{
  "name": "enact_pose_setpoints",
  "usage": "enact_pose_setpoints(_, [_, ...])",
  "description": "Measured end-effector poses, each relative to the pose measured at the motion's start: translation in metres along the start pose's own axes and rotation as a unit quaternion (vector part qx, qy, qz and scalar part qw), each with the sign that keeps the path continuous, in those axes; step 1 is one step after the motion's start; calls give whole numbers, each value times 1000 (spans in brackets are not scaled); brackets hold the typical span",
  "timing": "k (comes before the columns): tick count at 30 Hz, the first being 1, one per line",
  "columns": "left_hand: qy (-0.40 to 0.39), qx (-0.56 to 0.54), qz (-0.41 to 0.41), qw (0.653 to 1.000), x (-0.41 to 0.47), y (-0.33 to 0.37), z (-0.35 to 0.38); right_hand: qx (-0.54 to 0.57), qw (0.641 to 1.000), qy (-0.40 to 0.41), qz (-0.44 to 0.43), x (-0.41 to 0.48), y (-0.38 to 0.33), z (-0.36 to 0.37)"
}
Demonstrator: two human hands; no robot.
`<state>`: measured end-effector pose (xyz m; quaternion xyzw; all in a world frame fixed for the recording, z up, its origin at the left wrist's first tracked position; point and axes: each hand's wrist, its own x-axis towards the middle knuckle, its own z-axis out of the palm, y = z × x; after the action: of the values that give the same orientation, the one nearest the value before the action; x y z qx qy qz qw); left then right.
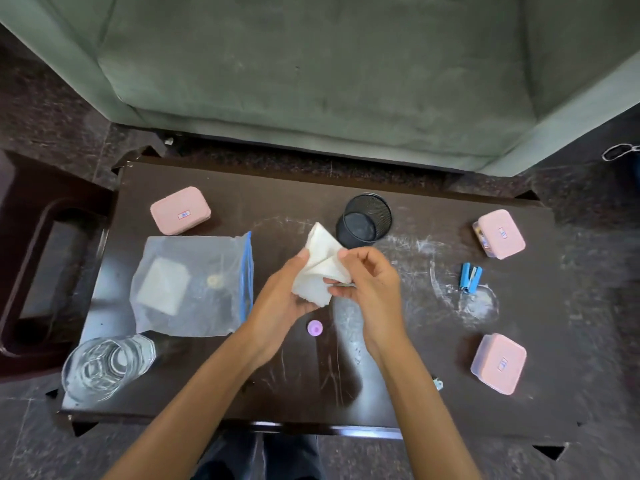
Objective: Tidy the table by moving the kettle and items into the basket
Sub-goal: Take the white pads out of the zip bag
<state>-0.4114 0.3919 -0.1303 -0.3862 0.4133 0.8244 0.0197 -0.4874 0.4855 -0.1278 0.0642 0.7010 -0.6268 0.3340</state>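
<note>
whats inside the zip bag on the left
The zip bag holds a white square and a small pale ring to its right. The cloudy plastic blurs both, so what exactly they are cannot be told.

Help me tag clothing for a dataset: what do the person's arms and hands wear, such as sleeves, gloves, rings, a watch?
Nothing worn shows. The left hand and right hand are bare, without gloves, rings or a watch; both forearms are bare too, with no sleeve in view.

A grey-green upholstered sofa stood beyond a dark wooden table, whose glossy top was scratched and reflected light. The floor was dark speckled stone. A dark wooden unit stood at left.
</note>
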Motion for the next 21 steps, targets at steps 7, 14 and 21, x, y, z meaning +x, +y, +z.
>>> enact_pose_setpoints(7, [45, -110, -55, 991, 16, -4, -26, 82, 994, -63, 40, 10, -7, -12])
enact_pose_setpoints(14, [82, 13, -2, 997, 25, 2, -34, -401, 908, 19, -120, 12, 12, -18])
enact_pose_setpoints(21, [62, 46, 19, 997, 26, 11, -22, -328, 931, -38, -159, 9, 16, 23])
